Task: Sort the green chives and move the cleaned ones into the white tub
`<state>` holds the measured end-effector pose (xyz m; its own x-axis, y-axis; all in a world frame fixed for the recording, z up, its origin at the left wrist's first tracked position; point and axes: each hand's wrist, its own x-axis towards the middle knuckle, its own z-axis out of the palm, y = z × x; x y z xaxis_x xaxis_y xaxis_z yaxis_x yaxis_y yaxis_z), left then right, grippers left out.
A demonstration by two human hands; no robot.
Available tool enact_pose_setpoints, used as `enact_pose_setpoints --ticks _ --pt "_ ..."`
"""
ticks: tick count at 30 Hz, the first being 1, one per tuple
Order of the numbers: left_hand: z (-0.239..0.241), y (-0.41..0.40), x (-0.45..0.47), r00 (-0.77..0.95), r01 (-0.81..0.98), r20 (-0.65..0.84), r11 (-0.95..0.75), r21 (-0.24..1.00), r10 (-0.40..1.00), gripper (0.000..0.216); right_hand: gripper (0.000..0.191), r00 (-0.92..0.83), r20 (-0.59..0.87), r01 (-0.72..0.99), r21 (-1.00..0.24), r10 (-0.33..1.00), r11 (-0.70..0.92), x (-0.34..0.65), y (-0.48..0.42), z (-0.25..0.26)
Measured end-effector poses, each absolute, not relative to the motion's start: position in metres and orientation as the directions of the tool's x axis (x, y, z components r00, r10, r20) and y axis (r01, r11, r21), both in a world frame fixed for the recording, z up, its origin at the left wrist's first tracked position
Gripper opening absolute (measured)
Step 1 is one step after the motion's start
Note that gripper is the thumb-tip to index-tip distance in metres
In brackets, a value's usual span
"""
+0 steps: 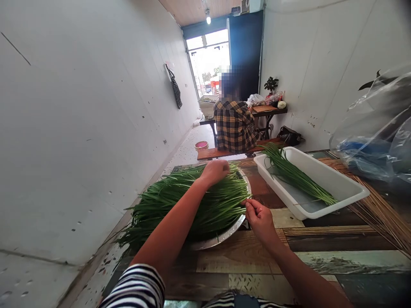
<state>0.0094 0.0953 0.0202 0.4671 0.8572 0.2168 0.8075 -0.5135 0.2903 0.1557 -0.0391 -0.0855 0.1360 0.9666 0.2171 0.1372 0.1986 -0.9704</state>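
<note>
A large heap of long green garlic chives (180,196) fills a round metal basin (224,237), with leaf tips to the left and pale stem ends to the right. My left hand (215,172) reaches across the heap and is closed on chives near its far side; its fingertips are partly hidden. At the basin's right rim, my right hand (260,218) pinches a few stem ends between thumb and forefinger. To its right stands a white plastic tray (340,200), holding a smaller bunch of garlic chives (298,175) laid slantwise.
Thin brown sticks or straws (379,214) lie right of the tray, beside a clear plastic bag (369,145). Beyond the wood-plank table (237,256), a person in a plaid shirt (233,124) sits on a bench (207,154). A pink basin (201,145) is on the floor.
</note>
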Motion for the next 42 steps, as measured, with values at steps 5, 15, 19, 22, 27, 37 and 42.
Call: enact_pose_setpoints --ticks 5,15,19,22,27,37,42 --pt "0.014 0.089 0.008 0.455 0.703 0.158 -0.463 0.54 0.876 0.019 0.036 0.162 0.198 0.131 -0.975 0.967 0.177 0.156 -0.038 -0.086" --pt "0.007 0.083 0.009 0.434 0.583 0.129 -0.387 0.715 0.892 0.025 0.036 0.124 0.139 0.018 -0.99 0.983 0.137 0.156 -0.037 -0.089" --pt "0.007 0.083 0.008 0.451 0.567 0.118 -0.386 0.728 0.885 0.025 0.037 0.12 0.12 -0.002 -0.993 0.986 0.121 0.156 -0.038 -0.087" --pt "0.007 0.083 0.007 0.447 0.569 0.121 -0.385 0.727 0.887 0.024 0.038 0.123 0.117 -0.011 -0.993 0.985 0.12 0.156 -0.038 -0.086" --pt "0.008 0.082 0.006 0.43 0.559 0.129 -0.375 0.739 0.894 0.024 0.039 0.126 0.12 -0.037 -0.991 0.985 0.126 0.156 -0.037 -0.088" --pt "0.011 0.079 0.007 0.413 0.587 0.135 -0.377 0.717 0.901 0.023 0.038 0.1 0.101 -0.076 -0.991 0.99 0.109 0.155 -0.038 -0.085" --pt "0.012 0.079 0.008 0.421 0.585 0.142 -0.388 0.712 0.896 0.022 0.037 0.106 0.12 -0.049 -0.991 0.987 0.125 0.155 -0.038 -0.086"
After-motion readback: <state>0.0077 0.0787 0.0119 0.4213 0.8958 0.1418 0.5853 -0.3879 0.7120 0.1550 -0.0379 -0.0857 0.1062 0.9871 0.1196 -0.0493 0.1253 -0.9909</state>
